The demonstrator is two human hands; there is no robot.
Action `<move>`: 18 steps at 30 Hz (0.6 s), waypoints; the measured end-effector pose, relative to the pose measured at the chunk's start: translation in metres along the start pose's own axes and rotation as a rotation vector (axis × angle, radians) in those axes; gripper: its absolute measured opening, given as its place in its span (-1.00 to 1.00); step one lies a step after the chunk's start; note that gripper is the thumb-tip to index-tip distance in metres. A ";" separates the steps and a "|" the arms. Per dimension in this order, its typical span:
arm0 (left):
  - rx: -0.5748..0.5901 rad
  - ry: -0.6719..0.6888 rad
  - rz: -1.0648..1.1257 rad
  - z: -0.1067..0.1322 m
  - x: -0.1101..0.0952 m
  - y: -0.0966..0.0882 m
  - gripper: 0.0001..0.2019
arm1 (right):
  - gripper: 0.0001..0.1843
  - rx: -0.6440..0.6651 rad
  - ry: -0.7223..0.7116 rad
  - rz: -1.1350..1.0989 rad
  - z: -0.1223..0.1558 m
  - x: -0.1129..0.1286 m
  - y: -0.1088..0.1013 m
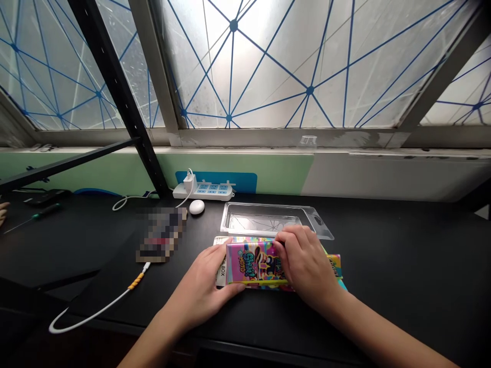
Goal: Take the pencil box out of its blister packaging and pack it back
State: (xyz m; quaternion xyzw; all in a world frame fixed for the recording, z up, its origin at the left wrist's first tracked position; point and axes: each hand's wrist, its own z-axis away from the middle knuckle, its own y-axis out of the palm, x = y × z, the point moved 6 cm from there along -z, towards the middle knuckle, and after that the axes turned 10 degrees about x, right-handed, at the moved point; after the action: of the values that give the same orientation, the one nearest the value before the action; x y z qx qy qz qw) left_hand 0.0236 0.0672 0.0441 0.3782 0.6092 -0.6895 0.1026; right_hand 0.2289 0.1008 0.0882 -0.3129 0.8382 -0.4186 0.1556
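Pink cardboard, is that what both hands are on?

Yes, a bright pink printed box (255, 263) with cartoon lettering, low in the middle of the frame.

And the fingers?

The left hand (197, 294) is grasping the box's left end, thumb along the top edge and fingers under the bottom edge. The right hand (307, 263) is curled over the right half, its fingers bent down and gripping the top edge.

What's under the box?

A flat printed card (220, 266) with the word BOX on it, and a colourful edge of it sticks out past the right hand.

Behind them?

A clear plastic tray (276, 220) sits just above the box. Further up, there's a white power strip (203, 190) with a plug in it and a white mouse (197, 207).

Anything to the left?

A white cable (95, 311) with yellow wrapping curves across the black desk (402, 245), and a green-handled screwdriver (46, 210) lies at upper left.
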 end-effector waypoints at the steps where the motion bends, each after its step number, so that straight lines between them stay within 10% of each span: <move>1: 0.023 0.013 -0.010 0.001 0.000 0.000 -0.38 | -0.83 -0.042 -0.035 0.004 0.002 0.003 -0.007; 9: 0.083 -0.069 0.042 0.006 0.012 -0.002 -0.38 | -0.96 0.083 -0.259 -0.191 0.050 0.008 -0.049; 13: 0.116 -0.106 -0.021 0.001 0.013 -0.001 -0.25 | -0.32 0.315 -0.256 -0.317 0.088 -0.029 -0.037; 18: 0.114 -0.088 -0.064 0.000 0.014 0.001 -0.21 | 0.37 0.474 0.105 -0.316 0.127 -0.094 -0.009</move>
State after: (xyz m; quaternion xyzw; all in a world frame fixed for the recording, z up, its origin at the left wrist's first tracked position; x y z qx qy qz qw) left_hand 0.0144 0.0718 0.0348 0.3332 0.5757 -0.7418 0.0853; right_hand 0.3702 0.0816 0.0190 -0.3726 0.6647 -0.6375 0.1137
